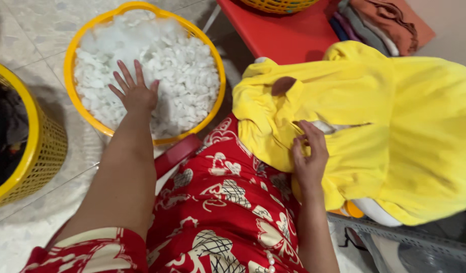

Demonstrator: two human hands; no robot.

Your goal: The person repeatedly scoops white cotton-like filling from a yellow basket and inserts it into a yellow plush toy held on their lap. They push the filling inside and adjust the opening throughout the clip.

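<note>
My left hand [134,91] rests palm down, fingers spread, on white fluffy stuffing [177,65] that fills a yellow basket [71,55] on the floor. My right hand [308,151] pinches the edge of an opening in a large yellow plush toy cover [384,116] lying across my lap; a bit of white filling shows at that opening. A brown patch [283,85] sits on the yellow fabric. I wear a red dress [228,202] with a cream pattern.
A second yellow mesh basket [35,151] with dark contents stands at the left. A red table [283,30] at the top holds another yellow basket [278,5] and folded cloths [384,20]. Pale tiled floor [35,30] lies around.
</note>
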